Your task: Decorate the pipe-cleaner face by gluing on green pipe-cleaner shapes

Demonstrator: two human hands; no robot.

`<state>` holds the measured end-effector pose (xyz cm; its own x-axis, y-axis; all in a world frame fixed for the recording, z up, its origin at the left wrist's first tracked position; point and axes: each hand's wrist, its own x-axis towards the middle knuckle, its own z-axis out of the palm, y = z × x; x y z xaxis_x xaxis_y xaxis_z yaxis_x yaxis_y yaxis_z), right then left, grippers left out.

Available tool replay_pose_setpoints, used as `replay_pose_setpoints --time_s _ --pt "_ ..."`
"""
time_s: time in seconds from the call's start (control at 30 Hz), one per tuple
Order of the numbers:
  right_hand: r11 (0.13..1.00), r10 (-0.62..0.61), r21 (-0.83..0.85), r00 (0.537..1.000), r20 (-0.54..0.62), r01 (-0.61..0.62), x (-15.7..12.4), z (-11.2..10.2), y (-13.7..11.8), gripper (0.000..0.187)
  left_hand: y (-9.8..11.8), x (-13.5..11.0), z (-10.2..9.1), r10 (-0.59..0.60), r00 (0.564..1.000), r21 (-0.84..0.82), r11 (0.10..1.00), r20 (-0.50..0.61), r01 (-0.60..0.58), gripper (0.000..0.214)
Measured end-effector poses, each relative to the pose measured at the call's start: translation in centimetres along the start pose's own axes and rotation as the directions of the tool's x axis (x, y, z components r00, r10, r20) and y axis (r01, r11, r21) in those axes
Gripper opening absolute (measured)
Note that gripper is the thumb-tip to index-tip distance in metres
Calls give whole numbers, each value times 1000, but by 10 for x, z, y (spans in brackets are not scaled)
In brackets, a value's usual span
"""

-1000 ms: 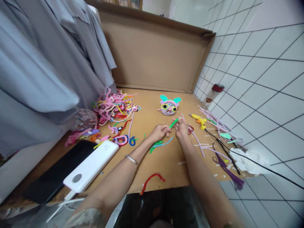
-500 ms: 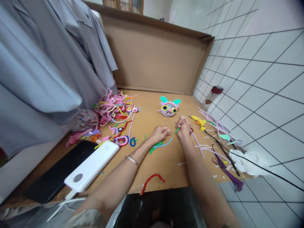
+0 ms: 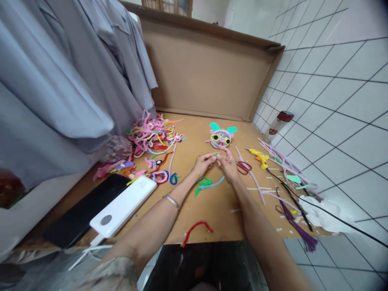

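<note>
My left hand (image 3: 202, 165) and my right hand (image 3: 228, 164) meet over the middle of the table, fingertips pinched together. Between them shows a short bit of green pipe cleaner (image 3: 216, 154); most of it is hidden by the fingers. Just beyond stands a small animal-face craft (image 3: 220, 138) with teal ears, yellow-ringed black eyes and a pink rim. Close to my right wrist lie red-handled scissors (image 3: 244, 167). Below my left hand are several green pipe cleaner pieces (image 3: 202, 185) and a light blue one (image 3: 216, 182).
On the left are a heap of pink pipe cleaners (image 3: 148, 135), a white power bank (image 3: 124, 206) and a black phone (image 3: 79, 214). To the right lie a yellow glue gun (image 3: 259, 157) with its cord, lilac pipe cleaners (image 3: 257, 186), a purple tassel (image 3: 295, 230) and white tissue (image 3: 324, 212).
My hands have come together, and the green piece from my right hand is now between both sets of fingertips. The scissors by my right hand show more fully. The view has shifted slightly.
</note>
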<state>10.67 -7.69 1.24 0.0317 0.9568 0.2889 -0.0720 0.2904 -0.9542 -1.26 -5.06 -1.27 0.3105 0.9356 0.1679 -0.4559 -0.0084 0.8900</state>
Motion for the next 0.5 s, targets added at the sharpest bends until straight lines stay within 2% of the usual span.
replay_pose_setpoints --time_s 0.17,0.33,0.5 --pt "999 25 -26 999 -25 -26 1 -5 1 48 1 0 0 -4 998 -22 1000 55 5 53" --pt "998 59 12 998 -10 -59 0 -1 -4 45 3 1 1 4 999 42 999 -39 -2 48" --pt "996 77 35 997 -7 -77 -1 2 -7 45 5 0 2 29 997 84 996 -77 -23 41"
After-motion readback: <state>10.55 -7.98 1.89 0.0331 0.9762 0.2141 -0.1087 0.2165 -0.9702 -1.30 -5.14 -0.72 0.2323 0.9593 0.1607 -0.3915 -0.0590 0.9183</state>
